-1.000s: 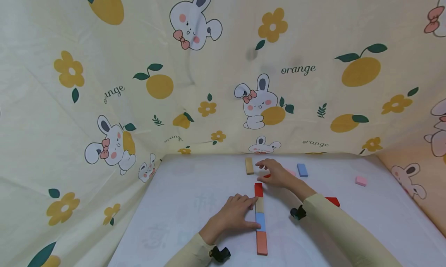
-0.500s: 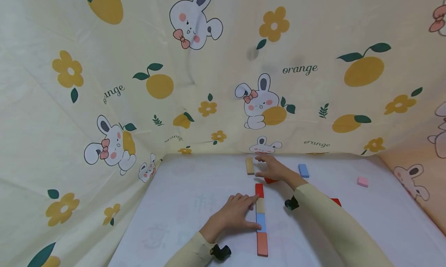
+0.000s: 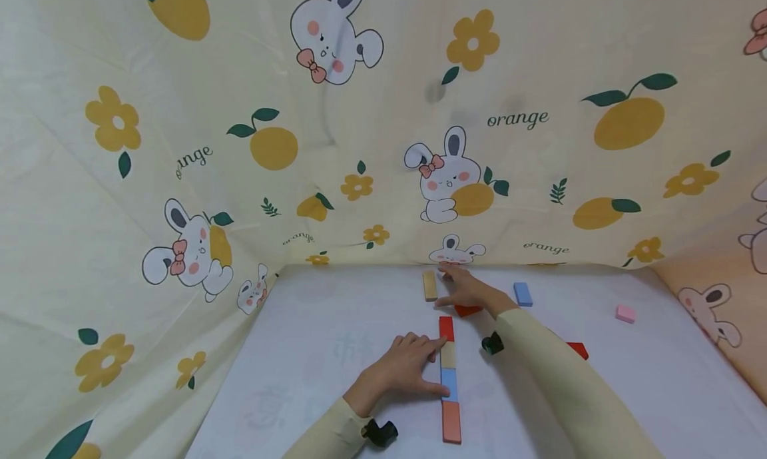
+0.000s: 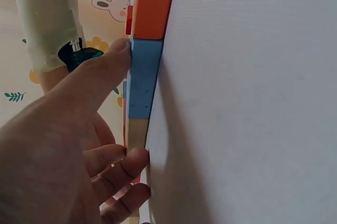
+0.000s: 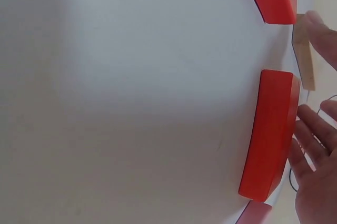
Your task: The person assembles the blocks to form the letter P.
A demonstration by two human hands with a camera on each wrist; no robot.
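A straight row of flat blocks runs down the white table: a red block (image 3: 446,328), a tan block (image 3: 447,355), a blue block (image 3: 449,384) and an orange-red block (image 3: 451,422), end to end. My left hand (image 3: 403,367) rests along its left side, the index fingertip at the red block and the thumb (image 4: 113,58) touching the blue one. Farther back, my right hand (image 3: 466,289) is spread beside a loose tan block (image 3: 429,286), thumb at its near end, holding nothing. Under that hand lies another red block (image 5: 268,134), partly hidden in the head view.
A loose blue block (image 3: 522,294) and a pink block (image 3: 625,314) lie at the back right. One more red block (image 3: 578,350) is partly covered by the right sleeve. A pink piece (image 5: 255,214) shows in the right wrist view. A printed curtain (image 3: 359,112) hangs behind the table.
My right hand has moved left and slightly away from me, closer to the loose tan block, uncovering more of the red block beneath it. The left hand stays put.
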